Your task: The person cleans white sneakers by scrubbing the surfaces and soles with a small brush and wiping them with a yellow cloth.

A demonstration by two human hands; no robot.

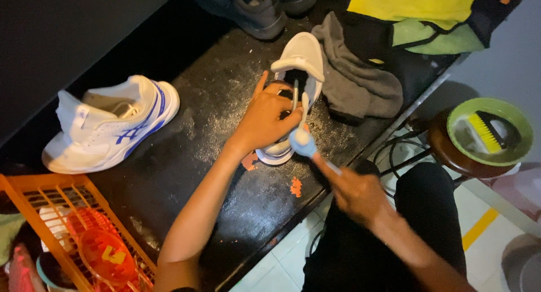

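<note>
My left hand (264, 118) clamps the white shoe (297, 78) at twelve o'clock on the dark bench (225, 173); light, soft-sided, best held by its collar. My right hand (354, 191) pinches the slim brush (304, 141).

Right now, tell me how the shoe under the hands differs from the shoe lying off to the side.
The held shoe sits upright with its tongue pulled up, while the side shoe lies tipped on its side. The left hand steadies the held shoe and the right hand works a blue-headed brush at it; the side shoe lies untouched. Blue stripes show on the side shoe; none on the held shoe. Both are white and rest on the dark bench.
</note>
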